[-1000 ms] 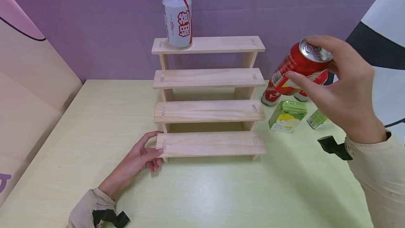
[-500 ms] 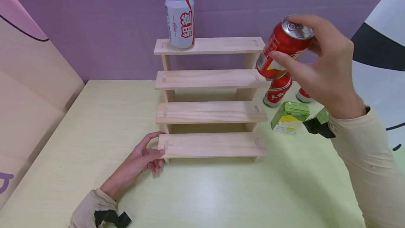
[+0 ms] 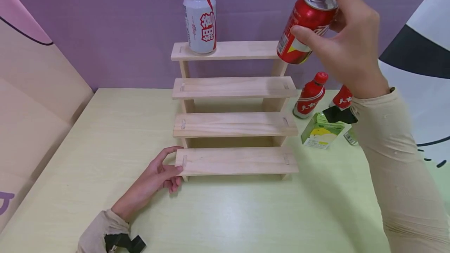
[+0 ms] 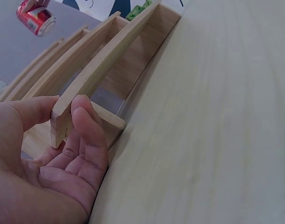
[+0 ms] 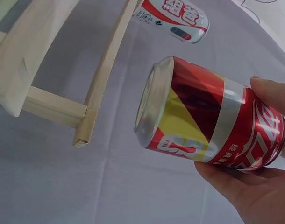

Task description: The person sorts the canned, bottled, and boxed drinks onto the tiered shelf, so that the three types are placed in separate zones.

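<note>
A wooden four-step display rack (image 3: 235, 125) stands on the table. At the left end of its lowest shelf, my left hand (image 3: 154, 180) pinches the board between thumb and fingers; the left wrist view shows the fingers wrapped about the board's end (image 4: 63, 116). My right hand (image 3: 351, 38) grips a red soda can (image 3: 306, 26) near its top, holding it tilted in front of the top shelf's right end. In the right wrist view the can's base (image 5: 154, 102) points toward the rack. A white can (image 3: 200, 22) stands upright at the left of the top shelf.
Right of the rack are a red bottle (image 3: 311, 96), another red container (image 3: 342, 97) partly behind the right arm, and a green carton (image 3: 321, 131). A second green carton (image 3: 350, 136) is mostly hidden by the sleeve. A purple backdrop (image 3: 133, 30) rises behind the table.
My right hand has carried the red can up and to the left, from beside the rack to its top shelf's right end. The red bottle is now uncovered. My left hand keeps its hold.
</note>
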Tool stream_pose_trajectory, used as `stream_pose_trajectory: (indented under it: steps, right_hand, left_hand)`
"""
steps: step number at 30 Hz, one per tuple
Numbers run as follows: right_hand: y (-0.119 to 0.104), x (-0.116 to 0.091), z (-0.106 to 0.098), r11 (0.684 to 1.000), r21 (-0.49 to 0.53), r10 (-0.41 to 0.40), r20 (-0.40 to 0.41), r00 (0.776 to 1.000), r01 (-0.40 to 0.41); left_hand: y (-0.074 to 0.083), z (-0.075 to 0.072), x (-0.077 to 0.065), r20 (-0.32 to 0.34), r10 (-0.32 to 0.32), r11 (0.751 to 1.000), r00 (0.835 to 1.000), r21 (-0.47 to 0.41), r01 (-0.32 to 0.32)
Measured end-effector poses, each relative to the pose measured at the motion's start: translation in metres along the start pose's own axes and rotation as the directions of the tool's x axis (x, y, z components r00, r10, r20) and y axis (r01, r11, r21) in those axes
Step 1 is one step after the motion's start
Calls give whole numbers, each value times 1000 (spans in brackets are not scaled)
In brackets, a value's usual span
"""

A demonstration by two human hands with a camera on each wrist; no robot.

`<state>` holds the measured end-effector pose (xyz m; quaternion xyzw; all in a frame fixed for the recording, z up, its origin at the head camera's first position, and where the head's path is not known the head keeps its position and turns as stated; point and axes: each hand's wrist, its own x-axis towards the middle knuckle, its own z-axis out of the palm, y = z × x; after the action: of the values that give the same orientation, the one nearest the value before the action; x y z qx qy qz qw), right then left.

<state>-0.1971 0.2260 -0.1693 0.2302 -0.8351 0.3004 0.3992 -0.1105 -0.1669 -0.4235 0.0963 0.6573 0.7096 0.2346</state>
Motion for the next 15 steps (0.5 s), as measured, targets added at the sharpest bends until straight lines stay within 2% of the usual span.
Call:
stream_pose_trajectory:
  steps: [4,9,15]
  right_hand:
    - [4,6,4,999,-37,-7,32,999,8]
    - [5,14,11,997,-71,44,107,993,-36]
    - [9,26,24,994,-58,98,129,987,-91]
  left_hand:
    - [-1,1,1,7,-4,1000,1000,3,4]
    - [1,0,0,3,1,1000,1000,17,-1]
    - [0,-1,0,-1,3,1000,1000,15,-3]
